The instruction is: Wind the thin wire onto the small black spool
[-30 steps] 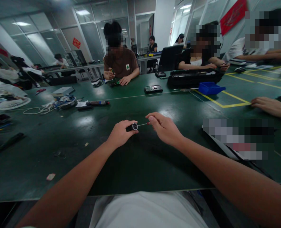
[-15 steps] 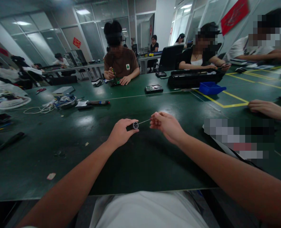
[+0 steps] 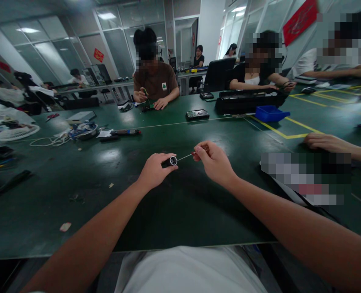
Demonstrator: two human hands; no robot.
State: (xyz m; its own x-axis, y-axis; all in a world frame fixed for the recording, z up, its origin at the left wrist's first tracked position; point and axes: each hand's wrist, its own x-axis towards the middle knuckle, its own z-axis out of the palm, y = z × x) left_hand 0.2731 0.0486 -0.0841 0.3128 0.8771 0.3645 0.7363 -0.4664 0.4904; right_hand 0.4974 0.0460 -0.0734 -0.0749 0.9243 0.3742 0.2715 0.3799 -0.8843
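Here, a black cylinder (image 3: 170, 162) sits clamped between left fingers (image 3: 163, 157); right fingers (image 3: 202, 152) pinch a red-handled tool (image 3: 194, 154).

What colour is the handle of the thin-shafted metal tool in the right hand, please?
The tool's handle is reddish, showing best in the head view.

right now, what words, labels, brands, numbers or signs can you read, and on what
No text is readable.
Red banner: dark marks, too blurred.
Red diamond sign: too small.
Shirt patch: green shape, no legible word.
White thing at right: pixelated.
Tube and screwdriver: no lettering visible.
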